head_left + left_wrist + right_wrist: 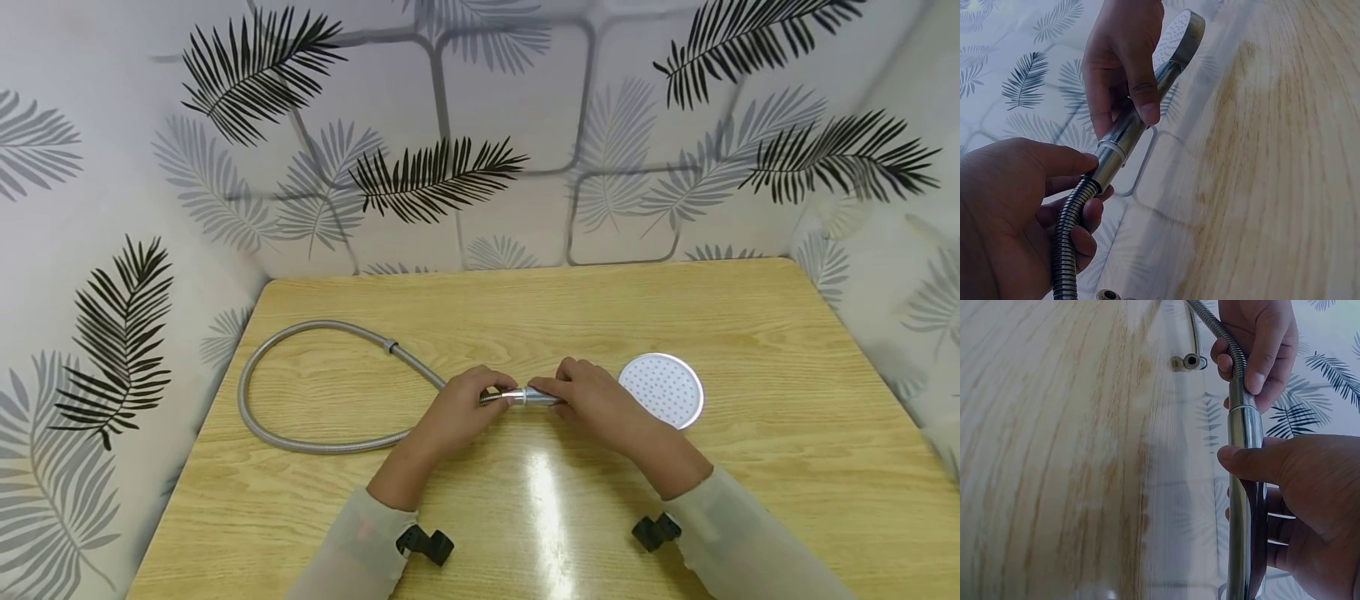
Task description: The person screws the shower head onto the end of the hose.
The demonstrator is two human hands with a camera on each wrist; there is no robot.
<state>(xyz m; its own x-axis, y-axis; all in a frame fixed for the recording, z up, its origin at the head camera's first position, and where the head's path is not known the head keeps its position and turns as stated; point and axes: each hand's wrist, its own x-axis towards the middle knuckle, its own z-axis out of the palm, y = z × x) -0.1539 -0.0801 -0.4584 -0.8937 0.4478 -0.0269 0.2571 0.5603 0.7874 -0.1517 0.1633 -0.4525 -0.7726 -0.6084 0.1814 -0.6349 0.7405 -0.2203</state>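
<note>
My right hand (pixel 596 400) grips the chrome handle of a shower head (pixel 662 390), thumb along one side and fingers round the other. The round white spray face with its dots points upward, beyond the hand. My left hand (pixel 468 404) pinches the smooth metal end fitting (pixel 1107 165) of a ribbed shower hose (pixel 1066 231) between thumb and fingers. Fitting and handle (pixel 1244 506) meet end to end in one line, with a thin pale ring at the joint in the left wrist view. Part of the handle is hidden beneath the right hand in the head view.
The rest of the hose (pixel 247 392) loops out to the left on the wooden table (pixel 787 400). A small collar (pixel 390 346) sits along it. Its other end, an open round fitting (pixel 1192 360), shows in the right wrist view. Leaf-patterned cloth (pixel 510 100) surrounds the table's back and sides.
</note>
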